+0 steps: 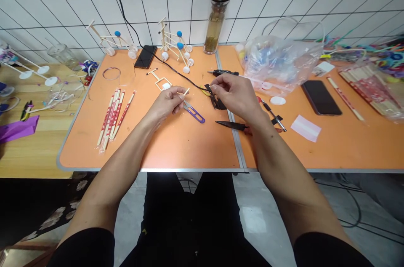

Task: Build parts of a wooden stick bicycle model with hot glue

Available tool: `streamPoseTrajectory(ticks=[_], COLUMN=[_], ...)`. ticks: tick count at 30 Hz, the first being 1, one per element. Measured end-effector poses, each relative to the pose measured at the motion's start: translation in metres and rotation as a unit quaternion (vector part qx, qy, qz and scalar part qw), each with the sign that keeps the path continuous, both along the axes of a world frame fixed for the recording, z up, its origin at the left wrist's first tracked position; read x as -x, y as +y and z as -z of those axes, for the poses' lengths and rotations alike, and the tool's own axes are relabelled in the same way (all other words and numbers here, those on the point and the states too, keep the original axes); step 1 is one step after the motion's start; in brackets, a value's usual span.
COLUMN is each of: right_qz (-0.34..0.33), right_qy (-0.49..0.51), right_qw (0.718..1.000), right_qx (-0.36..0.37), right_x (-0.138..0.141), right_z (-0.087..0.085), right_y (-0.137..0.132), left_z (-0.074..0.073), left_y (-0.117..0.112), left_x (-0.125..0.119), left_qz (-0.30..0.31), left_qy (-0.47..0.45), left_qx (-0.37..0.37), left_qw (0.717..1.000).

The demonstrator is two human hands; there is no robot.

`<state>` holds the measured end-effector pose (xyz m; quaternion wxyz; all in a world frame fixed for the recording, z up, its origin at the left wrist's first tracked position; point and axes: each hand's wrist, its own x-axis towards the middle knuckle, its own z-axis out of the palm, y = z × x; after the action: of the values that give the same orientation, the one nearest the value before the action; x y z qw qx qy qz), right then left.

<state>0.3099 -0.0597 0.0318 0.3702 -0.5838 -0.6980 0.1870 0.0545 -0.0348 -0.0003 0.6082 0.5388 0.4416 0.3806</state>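
Left hand (166,105) fingers pinch a small stick (185,93); right hand (232,94) fingers pinched, any hold too small to tell. A loose pinch could drop the stick onto the snips (194,113).

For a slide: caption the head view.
Left hand pinches a wooden stick above purple snips; right hand over black scraps.

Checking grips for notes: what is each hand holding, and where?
The left hand pinches a thin wooden stick between thumb and forefinger, one end projecting. The right hand pinches its fingertips together; whether they hold anything cannot be told.
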Motion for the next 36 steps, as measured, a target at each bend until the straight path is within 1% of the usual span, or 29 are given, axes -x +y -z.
streamPoseTrajectory(ticks=[3,5,6,8,10,12,13,15,17,23,25,26,28,29,31,32,33,34,35,36], right_qz=[-0.002,-0.017,-0.024,-0.032,-0.02,-0.019,-0.029,-0.058,-0.07,-0.081,-0.081,-0.078,-0.071,-0.065,-0.052,-0.048,-0.049,-0.073,-0.102,-0.136], right_qy=[-0.094,-0.166,-0.202,-0.273,-0.332,-0.361,-0.372,-0.387,-0.407,-0.5,-0.513,-0.511,-0.488,-0.463,-0.37,-0.295,-0.194,-0.08,0.048,0.177], right_qw=[0.995,0.985,0.977,0.956,0.934,0.922,0.918,0.914,0.907,0.862,0.855,0.856,0.87,0.884,0.926,0.951,0.973,0.981,0.976,0.95], right_qx=[0.031,0.053,0.066,0.101,0.129,0.137,0.134,0.104,0.081,0.02,0.005,0.001,-0.001,0.006,0.047,0.081,0.119,0.162,0.186,0.218], right_x=[-0.011,-0.02,-0.024,-0.034,-0.045,-0.055,-0.06,-0.066,-0.068,-0.063,-0.06,-0.059,-0.054,-0.052,-0.044,-0.039,-0.033,-0.026,-0.018,-0.009], right_z=[-0.022,-0.03,-0.031,-0.025,-0.013,0.003,0.01,0.023,0.031,0.04,0.04,0.039,0.032,0.027,0.014,0.008,0.002,-0.002,-0.005,-0.006], right_y=[-0.02,-0.038,-0.047,-0.064,-0.079,-0.089,-0.092,-0.096,-0.097,-0.098,-0.1,-0.101,-0.102,-0.102,-0.099,-0.096,-0.09,-0.083,-0.075,-0.065], left_z=[0.001,0.0,-0.001,-0.002,-0.003,-0.003,-0.003,-0.003,-0.002,-0.002,-0.004,-0.005,-0.008,-0.009,-0.012,-0.014,-0.016,-0.017,-0.019,-0.02], left_y=[0.001,0.002,0.002,0.002,0.001,0.0,0.0,0.001,0.002,0.002,0.0,0.0,-0.002,-0.004,-0.007,-0.008,-0.01,-0.011,-0.013,-0.014], left_x=[-0.001,-0.001,-0.002,-0.002,-0.003,-0.003,-0.003,-0.003,-0.003,-0.003,-0.004,-0.004,-0.004,-0.004,-0.003,-0.002,-0.002,-0.001,-0.001,-0.001], left_qz=[-0.006,-0.013,-0.015,-0.014,-0.009,-0.01,-0.01,-0.007,-0.001,-0.012,-0.013,-0.01,-0.001,0.003,0.006,0.008,0.012,0.017,0.022,0.03], left_qy=[0.014,0.021,0.024,0.028,0.029,0.027,0.025,0.024,0.023,0.022,0.029,0.031,0.029,0.027,0.026,0.024,0.021,0.015,0.007,-0.004], left_qx=[0.014,0.021,0.023,0.021,0.018,0.015,0.015,0.012,0.006,0.005,0.005,0.002,-0.008,-0.012,-0.016,-0.016,-0.015,-0.013,-0.011,-0.008], left_qw=[1.0,0.999,0.999,0.999,0.999,0.999,1.0,1.0,1.0,1.0,0.999,0.999,1.0,1.0,1.0,1.0,1.0,1.0,1.0,1.0])
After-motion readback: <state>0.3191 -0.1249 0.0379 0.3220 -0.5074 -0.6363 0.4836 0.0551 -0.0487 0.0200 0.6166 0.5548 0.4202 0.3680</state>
